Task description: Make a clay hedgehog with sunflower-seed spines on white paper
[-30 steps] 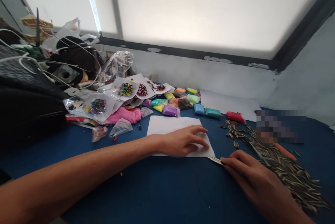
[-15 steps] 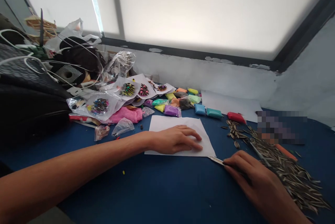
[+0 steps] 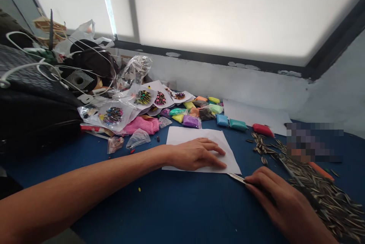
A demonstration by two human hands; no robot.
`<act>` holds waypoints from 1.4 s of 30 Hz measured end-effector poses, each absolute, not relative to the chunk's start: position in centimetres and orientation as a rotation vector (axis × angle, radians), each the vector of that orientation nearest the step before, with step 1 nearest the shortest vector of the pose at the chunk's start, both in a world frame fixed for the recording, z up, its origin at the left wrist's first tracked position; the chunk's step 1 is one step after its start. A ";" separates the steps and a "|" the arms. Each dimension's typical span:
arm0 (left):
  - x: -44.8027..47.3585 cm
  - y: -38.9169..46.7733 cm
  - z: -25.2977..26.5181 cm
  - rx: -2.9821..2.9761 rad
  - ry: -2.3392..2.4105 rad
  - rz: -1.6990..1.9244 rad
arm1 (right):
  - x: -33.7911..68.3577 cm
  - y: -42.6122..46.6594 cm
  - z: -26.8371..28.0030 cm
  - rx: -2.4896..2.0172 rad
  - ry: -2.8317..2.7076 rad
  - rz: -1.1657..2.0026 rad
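Observation:
A sheet of white paper lies on the blue tabletop in front of me. My left hand rests flat on it with the fingers spread, holding nothing. Just right of the paper's near corner, my right hand is closed around a slim, pale metal blade, which looks like a knife. Its handle is mostly hidden in my fingers. The blade points left along the paper's near edge; whether it touches the sheet I cannot tell.
Striped sunflower seeds are heaped on the right. Coloured clay packets lie beyond the paper. Decorated seeds sit on paper pieces at back left, by a pink cloth. A black bag stands far left.
The view has shifted slightly, so the scene sits further right. Relative to the paper, the blade's tip has moved a little left along the near edge. My left hand stays on the sheet.

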State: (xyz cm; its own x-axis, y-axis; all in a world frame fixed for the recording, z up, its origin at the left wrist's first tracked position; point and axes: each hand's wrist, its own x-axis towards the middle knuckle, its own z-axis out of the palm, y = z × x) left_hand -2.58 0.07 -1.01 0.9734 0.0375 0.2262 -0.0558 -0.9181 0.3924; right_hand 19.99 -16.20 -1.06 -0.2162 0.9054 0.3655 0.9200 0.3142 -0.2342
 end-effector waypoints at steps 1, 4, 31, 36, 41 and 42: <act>-2.6 0.1 -1.0 2.715 -0.013 0.318 | 20.0 -16.2 -1.0 -1.615 -2.156 -0.047; -2.6 0.0 -1.0 2.705 -0.012 0.330 | 19.9 -16.2 -1.0 -1.606 -2.146 -0.081; -2.4 0.0 -0.7 2.596 0.001 0.353 | 16.8 -15.2 -0.3 -1.453 -2.210 -0.233; -2.5 -0.1 -0.5 2.577 0.017 0.356 | 16.2 -15.0 -0.4 -1.467 -2.241 -0.232; -2.4 -0.1 -0.4 2.576 0.029 0.350 | 16.0 -15.1 -0.5 -1.477 -2.262 -0.188; -2.4 -0.1 -0.4 2.577 0.027 0.349 | 16.0 -15.1 -0.6 -1.480 -2.267 -0.181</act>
State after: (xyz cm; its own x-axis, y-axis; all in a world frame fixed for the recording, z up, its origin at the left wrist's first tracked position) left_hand -2.42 -0.11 -0.42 0.9663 0.0885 0.2416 -0.0498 -0.8569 0.5131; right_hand 16.00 -15.10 -0.56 -0.3415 0.8427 0.4162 0.8981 0.4232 -0.1199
